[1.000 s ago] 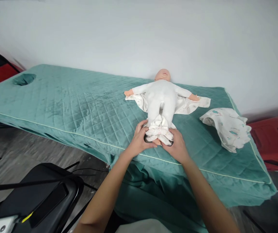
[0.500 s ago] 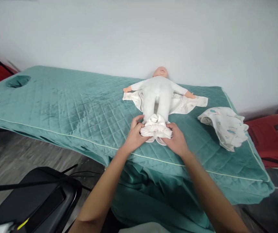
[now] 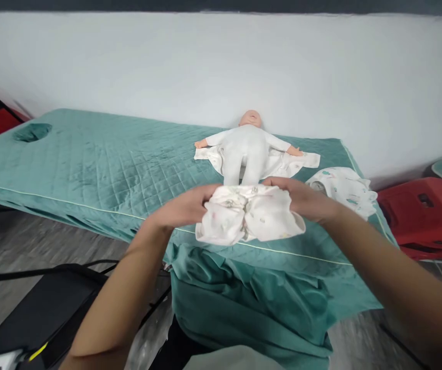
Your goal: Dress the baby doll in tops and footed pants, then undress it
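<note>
Small white baby pants with a faint print hang bunched between my two hands, above the front edge of the bed. My left hand is closed on their left side, its fingertips hidden in the cloth. On the other side my right hand grips them with the fingers folded over the top. Just beyond, a baby doll with a white cloth body lies on its back, arms spread. Its feet are hidden behind the pants. A printed white baby shirt is spread open beneath the doll.
A green quilted bed with a face hole stands against the white wall. At its right end lies another printed white cloth. A red plastic chair stands to the right, a black chair at lower left.
Both hands have lifted the pants off the doll's lower legs and drawn them toward me, and the cloth is now spread wider. The view has shifted slightly.
</note>
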Motion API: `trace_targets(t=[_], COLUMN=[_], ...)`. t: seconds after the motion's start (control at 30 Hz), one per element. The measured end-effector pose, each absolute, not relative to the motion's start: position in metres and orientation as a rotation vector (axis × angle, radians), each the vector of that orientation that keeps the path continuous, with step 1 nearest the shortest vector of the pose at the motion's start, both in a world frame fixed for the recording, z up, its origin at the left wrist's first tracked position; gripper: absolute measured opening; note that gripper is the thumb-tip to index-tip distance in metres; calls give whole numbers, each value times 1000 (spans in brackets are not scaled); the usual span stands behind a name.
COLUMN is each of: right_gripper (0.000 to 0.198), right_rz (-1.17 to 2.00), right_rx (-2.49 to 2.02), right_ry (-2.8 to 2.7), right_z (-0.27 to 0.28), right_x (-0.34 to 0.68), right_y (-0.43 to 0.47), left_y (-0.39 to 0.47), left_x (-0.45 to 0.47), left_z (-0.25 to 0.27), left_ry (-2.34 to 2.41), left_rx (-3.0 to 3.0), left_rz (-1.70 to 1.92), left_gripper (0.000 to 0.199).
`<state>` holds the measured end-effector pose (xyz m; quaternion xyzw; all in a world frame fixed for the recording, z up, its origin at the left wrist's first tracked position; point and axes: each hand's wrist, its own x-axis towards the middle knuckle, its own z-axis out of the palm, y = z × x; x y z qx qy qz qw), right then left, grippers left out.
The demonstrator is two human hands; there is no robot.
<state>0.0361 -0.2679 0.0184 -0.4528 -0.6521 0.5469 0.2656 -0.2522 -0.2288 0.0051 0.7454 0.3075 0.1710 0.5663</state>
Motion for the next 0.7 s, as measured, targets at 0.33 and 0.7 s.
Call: trace_targets(t=[0.33,0.7], right_gripper=[34,36], right_rz=[894,21], right_rx=[-1468,-1423], right_ry=[-2565,-2513], right_z=[136,203], right_x=[59,23], right_y=[-216,-233], left_y=[-166,-157], left_x=[-260,-238], left_z=[136,173], left_ry=[807,952], left_rx=[1652,2177], left_rz=[495,899], left_gripper=[38,56])
